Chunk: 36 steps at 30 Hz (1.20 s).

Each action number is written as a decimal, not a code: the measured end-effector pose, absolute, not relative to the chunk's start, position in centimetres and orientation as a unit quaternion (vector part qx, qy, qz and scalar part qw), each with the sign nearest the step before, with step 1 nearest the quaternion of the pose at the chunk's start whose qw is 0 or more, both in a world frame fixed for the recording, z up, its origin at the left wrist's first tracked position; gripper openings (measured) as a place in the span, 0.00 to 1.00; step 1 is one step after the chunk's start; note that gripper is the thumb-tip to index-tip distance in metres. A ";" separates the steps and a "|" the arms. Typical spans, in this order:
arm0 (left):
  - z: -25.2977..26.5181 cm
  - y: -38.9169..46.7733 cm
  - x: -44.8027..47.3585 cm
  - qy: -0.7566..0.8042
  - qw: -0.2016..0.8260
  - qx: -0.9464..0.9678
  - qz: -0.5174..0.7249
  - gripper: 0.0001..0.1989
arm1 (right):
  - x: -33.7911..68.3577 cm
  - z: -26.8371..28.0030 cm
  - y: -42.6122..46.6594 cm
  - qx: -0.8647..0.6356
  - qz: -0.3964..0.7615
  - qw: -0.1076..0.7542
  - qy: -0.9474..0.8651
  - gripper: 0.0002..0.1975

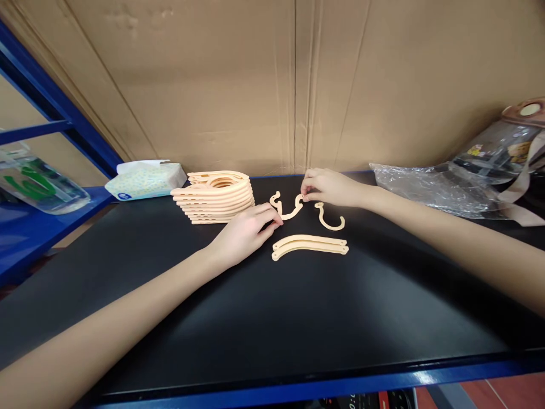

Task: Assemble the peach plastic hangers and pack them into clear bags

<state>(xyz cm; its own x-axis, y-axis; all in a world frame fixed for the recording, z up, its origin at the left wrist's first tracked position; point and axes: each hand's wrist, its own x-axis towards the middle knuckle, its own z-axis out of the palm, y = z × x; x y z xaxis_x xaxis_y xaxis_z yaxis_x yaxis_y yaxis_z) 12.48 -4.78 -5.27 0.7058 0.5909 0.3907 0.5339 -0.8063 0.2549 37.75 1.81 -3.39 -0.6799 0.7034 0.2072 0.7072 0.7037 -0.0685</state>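
The right hand (327, 186) is pinching the right end of seemingly one curved piece (292, 216), lying between both hands; the left hand (246, 230) is touching its other side, whether gripping I cannot tell. It is looking light, stiff and smooth, probably suiting a hold at its ends. One hook (331, 228) is lying right of the grip, two bars (310, 239) nearer, one stack (215, 201) leftward

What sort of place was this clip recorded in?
Likely a workshop or storeroom workstation, though little of the room shows: there is a black worktop, a blue metal frame at the left, and plain cardboard standing behind.
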 end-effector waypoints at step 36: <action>-5.4 -4.7 12.2 0.351 -0.024 0.908 0.227 0.09 | 37.1 -3.9 -0.9 -0.426 0.198 0.183 -0.864 0.16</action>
<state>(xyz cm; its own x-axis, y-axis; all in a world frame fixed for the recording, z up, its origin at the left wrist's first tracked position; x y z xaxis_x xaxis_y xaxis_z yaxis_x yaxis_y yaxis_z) 12.18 -4.73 -5.37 0.6506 0.6271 0.4283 0.6486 -0.7522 0.1161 37.08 -0.91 -3.93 -0.5707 0.8078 0.1474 0.6630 0.5593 -0.4977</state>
